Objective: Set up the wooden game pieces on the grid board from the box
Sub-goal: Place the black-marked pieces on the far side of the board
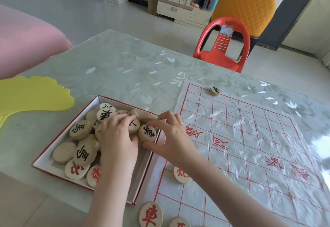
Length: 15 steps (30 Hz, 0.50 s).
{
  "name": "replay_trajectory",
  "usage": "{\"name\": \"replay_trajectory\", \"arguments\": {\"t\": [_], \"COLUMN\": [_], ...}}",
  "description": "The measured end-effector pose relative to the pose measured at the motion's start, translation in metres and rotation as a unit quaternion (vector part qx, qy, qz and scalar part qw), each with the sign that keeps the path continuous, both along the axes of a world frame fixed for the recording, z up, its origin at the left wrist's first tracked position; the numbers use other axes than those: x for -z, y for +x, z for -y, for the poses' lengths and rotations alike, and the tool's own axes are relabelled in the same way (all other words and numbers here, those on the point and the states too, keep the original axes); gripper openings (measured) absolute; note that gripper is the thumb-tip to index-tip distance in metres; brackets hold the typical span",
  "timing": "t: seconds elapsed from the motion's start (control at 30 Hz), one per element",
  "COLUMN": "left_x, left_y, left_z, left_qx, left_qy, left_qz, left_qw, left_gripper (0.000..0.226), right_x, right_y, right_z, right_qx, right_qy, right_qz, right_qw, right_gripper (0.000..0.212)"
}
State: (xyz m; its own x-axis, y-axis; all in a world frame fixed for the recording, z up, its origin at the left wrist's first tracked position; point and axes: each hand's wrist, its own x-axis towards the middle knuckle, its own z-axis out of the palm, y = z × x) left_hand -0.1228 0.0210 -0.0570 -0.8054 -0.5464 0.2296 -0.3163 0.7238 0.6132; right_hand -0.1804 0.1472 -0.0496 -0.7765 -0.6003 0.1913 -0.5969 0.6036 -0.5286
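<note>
While the right hand (172,138) pinches a black-marked piece (147,133) in the box (54,143), left hand (117,137) curled over others, hold unclear, lift it clear before crossing to the grid board (250,137).

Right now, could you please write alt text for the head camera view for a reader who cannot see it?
A person's right hand pinches a black-marked wooden piece in an open box of round pieces, while the left hand rests among the others. Beside it lies a red-lined grid board, a placed piece at its far edge.
</note>
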Motion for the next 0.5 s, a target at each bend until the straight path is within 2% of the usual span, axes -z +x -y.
{"name": "replay_trajectory", "arguments": {"t": [0.1, 0.23, 0.37, 0.5], "left_x": [0.002, 0.003, -0.004, -0.015], "left_y": [-0.003, -0.004, -0.002, -0.004], "left_z": [0.001, 0.001, -0.003, -0.009], "left_qx": [-0.016, -0.025, -0.033, -0.005], "left_qy": [-0.001, 0.01, 0.064, 0.156], "left_qz": [-0.007, -0.025, -0.069, -0.132], "left_qw": [1.0, 0.999, 0.995, 0.979], "left_gripper": [0.049, 0.049, 0.049, 0.052], "right_x": [0.004, 0.006, 0.007, -0.001], "right_y": [0.002, 0.003, 0.004, 0.01], "right_z": [0.003, 0.005, 0.004, -0.006], "right_qx": [0.007, 0.022, 0.026, 0.054], "right_qy": [0.014, -0.023, -0.049, -0.145], "right_qz": [0.031, 0.092, 0.137, 0.165], "right_qw": [0.999, 0.995, 0.989, 0.974], "right_gripper": [0.055, 0.051, 0.052, 0.049]}}
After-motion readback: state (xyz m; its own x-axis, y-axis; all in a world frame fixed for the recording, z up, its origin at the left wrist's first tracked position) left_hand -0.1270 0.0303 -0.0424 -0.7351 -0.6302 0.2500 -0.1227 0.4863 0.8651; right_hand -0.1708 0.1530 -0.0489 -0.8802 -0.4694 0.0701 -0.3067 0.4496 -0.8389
